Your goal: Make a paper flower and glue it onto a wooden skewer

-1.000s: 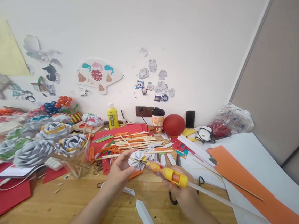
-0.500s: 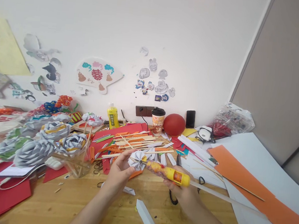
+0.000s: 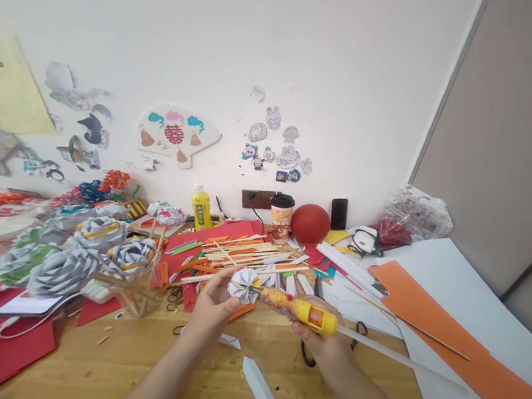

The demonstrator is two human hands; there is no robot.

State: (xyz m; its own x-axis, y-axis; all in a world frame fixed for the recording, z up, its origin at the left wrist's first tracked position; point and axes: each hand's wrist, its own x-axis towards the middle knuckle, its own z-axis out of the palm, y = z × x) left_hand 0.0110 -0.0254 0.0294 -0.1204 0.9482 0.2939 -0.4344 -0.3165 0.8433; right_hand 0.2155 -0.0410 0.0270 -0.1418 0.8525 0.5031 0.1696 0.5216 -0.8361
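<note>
On the white plaster wall (image 3: pixel 351 76), a fan-shaped white paper cutout (image 3: pixel 181 148) carries a red double-happiness character. Lower down, lettering on the black-lidded patterned paper cup (image 3: pixel 280 222) is too blurred to read, as are the characters on the yellow plastic bottle (image 3: pixel 201 207). Over the wooden tabletop (image 3: pixel 140 362), the right hand (image 3: pixel 323 344) wraps around a yellow mottled glue gun (image 3: pixel 303 311); the left hand (image 3: pixel 212 306) curls closed, pinching a white folded-paper flower (image 3: pixel 242 283) with a yellow patch. The gun hides some right-hand fingers, and whether its tip touches the flower is unclear. The bottom edge crops a white folded-paper strip (image 3: pixel 261 388).
</note>
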